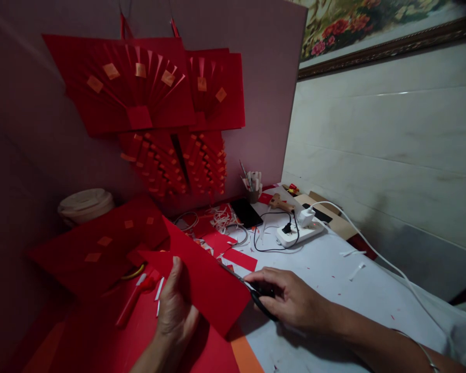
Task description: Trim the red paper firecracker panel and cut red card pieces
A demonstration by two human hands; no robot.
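Observation:
My left hand (174, 303) grips a sheet of red paper (207, 282), thumb on top and the other fingers hidden beneath it. The sheet is folded or doubled, with a second flap showing on its left. In my right hand (291, 298) is a pair of scissors (264, 304) with black handles. Its blades lie along the sheet's upper right edge, pointing up and left; whether they are apart is hard to see. Under the hands lie more red sheets (112, 347) and an orange strip (245, 352).
A white power strip (301, 234) with plugs and cables stands at the right, near a glue gun (281, 203). Behind are a black phone (246, 213), a pen cup (252, 192) and paper scraps (223, 218). Red paper fans (140, 98) hang on the wall panel. A red-handled tool (130, 305) lies left.

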